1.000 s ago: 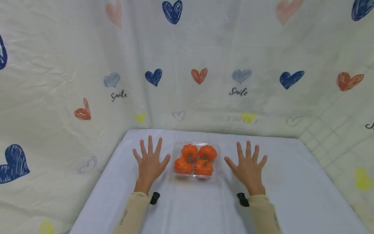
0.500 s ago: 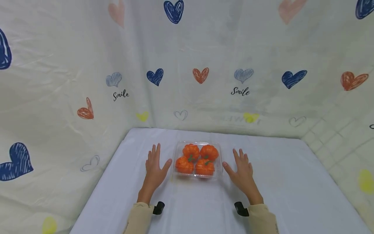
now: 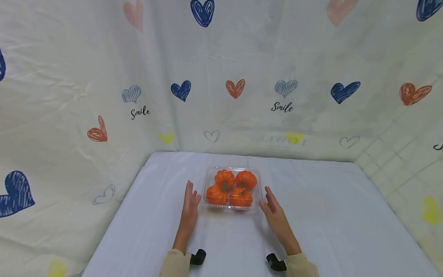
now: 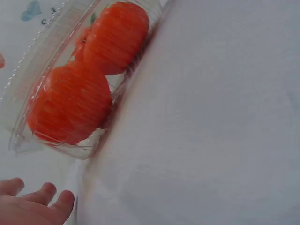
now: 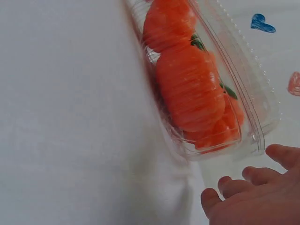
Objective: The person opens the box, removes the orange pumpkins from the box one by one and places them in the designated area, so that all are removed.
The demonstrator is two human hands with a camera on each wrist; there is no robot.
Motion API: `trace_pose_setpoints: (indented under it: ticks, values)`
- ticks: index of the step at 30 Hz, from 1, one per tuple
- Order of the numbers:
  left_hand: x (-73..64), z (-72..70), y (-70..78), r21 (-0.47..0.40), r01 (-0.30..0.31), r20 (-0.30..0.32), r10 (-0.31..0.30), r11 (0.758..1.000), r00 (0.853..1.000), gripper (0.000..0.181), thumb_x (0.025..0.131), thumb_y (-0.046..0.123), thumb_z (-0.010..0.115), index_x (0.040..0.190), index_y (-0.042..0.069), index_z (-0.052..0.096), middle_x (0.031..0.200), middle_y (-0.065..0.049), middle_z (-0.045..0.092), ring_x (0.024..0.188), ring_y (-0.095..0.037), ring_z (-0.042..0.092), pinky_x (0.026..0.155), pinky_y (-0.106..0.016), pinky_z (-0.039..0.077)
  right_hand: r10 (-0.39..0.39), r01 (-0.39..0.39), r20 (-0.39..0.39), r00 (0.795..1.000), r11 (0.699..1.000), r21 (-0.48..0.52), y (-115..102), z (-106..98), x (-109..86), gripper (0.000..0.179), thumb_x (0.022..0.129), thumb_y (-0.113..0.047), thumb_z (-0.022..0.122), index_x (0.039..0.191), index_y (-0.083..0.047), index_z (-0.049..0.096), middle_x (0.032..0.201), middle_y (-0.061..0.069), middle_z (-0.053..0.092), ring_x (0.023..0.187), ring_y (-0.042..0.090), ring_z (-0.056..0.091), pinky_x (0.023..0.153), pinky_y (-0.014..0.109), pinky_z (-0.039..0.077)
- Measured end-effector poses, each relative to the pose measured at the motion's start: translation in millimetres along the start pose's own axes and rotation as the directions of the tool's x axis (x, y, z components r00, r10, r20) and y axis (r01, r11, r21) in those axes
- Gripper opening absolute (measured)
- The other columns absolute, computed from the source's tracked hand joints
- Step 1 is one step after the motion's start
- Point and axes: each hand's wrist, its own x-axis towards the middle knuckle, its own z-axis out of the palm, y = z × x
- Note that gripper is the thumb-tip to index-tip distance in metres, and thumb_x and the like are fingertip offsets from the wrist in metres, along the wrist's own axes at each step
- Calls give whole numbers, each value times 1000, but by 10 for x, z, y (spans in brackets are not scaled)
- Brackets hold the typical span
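A clear plastic clamshell box (image 3: 257,204) with several orange pumpkins (image 3: 217,195) with green stems stands on the white-covered table. Its lid appears shut. On the box's left is my left hand (image 3: 190,207), edge-on with fingers extended; in the left wrist view its fingertips (image 4: 64,200) are apart from the box wall (image 4: 21,140). My right hand (image 3: 277,217) is at the opposite side, fingers loosely straight. In the right wrist view one fingertip (image 5: 276,152) comes close to the box's corner (image 5: 257,140); contact cannot be told. Neither hand holds anything.
White cloth (image 3: 328,215) covers the table. Behind it and along both sides hangs a pale curtain (image 3: 256,50) printed with hearts and "Smile". A black wrist camera (image 3: 198,257) sits on the left cuff, another black camera (image 3: 275,262) on the right.
Both hands have gone from lying flat with spread fingers to turned edgewise, palms toward the box, closing in from either side and drawing back a little. The box stays where it was.
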Motion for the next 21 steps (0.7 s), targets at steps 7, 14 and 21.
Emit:
trace_pose_setpoints:
  ticks: [7,14,21]
  values:
    - [-169,82,-152,-5,12,-6,-12,1000,1000,71,113,26,50,174,17,14,177,-12,20,154,-38,38,123,-58,31,28,-27,-15,999,997,78,143,158,-17,73,113,-36,56,173,-14,20,178,12,16,163,37,13,125,58,25]
    - [-210,83,-221,119,-8,61,1,993,998,78,107,25,67,172,14,24,176,-5,25,158,-29,31,122,-42,35,24,-18,-43,999,989,144,243,290,-50,74,111,-32,60,172,-18,22,177,9,20,163,33,15,126,53,25]
    - [-186,105,-236,194,7,63,-19,981,998,89,100,42,76,171,19,28,174,-4,31,158,-30,31,124,-54,33,23,-17,-43,999,993,117,249,290,-30,80,109,-32,66,173,-20,20,178,5,16,163,29,13,126,49,25]
